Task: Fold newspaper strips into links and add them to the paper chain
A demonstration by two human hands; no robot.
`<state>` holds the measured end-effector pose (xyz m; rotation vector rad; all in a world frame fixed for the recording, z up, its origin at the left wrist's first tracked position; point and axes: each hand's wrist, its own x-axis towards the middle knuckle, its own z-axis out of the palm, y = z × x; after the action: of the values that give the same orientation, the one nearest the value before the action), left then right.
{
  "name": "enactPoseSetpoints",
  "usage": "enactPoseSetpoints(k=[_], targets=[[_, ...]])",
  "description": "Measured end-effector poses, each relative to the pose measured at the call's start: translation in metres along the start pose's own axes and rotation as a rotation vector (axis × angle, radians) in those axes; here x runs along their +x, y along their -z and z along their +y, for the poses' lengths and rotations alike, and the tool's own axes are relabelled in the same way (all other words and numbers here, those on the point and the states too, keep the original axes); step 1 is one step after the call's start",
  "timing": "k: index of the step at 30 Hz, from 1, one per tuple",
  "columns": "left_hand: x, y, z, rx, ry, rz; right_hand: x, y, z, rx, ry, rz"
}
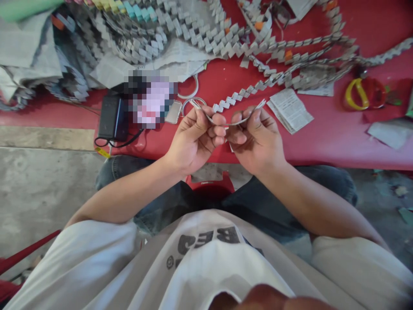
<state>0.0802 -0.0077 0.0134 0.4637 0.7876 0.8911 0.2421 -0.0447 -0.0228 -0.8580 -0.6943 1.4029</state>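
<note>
Between both hands a thin folded newspaper strip (230,124) is held, sagging in the middle, its two ends poking up past the fingers. My left hand (196,137) pinches one end between thumb and fingers. At the other end my right hand (256,137) grips it in the same way. Just beyond the left fingertips lies the near end of a zigzag folded-paper chain (243,94), which runs up to the right across the red table. To the right of my right hand rests a small stack of cut newspaper pieces (288,110).
More woven paper chains (206,36) and newspaper sheets (26,43) cover the table's (338,144) far side. Yellow-and-red-handled scissors (363,92) lie at right. A black box-shaped device (112,117), a cable and a white ring (190,88) lie left. A red stool (211,184) shows below.
</note>
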Motion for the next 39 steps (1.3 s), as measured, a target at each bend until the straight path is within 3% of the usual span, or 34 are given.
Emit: enactPoseSetpoints(k=[7,12,15,18,20,26,32,36,39], targets=[[-0.009,0.011,0.004,0.082,-0.020,-0.124,-0.006,0.010,-0.005,-0.060,-0.003,-0.203],[-0.013,0.021,0.006,0.185,0.070,-0.096,-0.014,0.003,-0.024,-0.059,0.035,-0.283],[-0.011,0.025,0.009,0.261,0.048,-0.241,-0.013,0.007,-0.029,-0.041,0.031,-0.354],[-0.010,0.028,0.016,0.354,0.032,-0.428,-0.008,0.017,-0.033,-0.068,-0.002,-0.518],[-0.009,0.030,0.018,0.396,0.070,-0.448,-0.004,0.022,-0.040,-0.159,-0.056,-0.603],[-0.009,0.034,0.019,0.313,0.117,-0.303,-0.002,0.023,-0.067,-0.462,-0.111,-0.548],[-0.008,0.027,0.024,0.556,-0.004,-0.355,-0.005,0.025,-0.074,-0.532,-0.278,-0.528],[-0.005,0.026,0.026,0.712,-0.089,-0.374,-0.004,0.029,-0.071,-0.721,-0.193,-0.505],[-0.005,0.025,0.025,0.815,-0.138,-0.307,-0.004,0.032,-0.066,-0.836,-0.086,-0.471]])
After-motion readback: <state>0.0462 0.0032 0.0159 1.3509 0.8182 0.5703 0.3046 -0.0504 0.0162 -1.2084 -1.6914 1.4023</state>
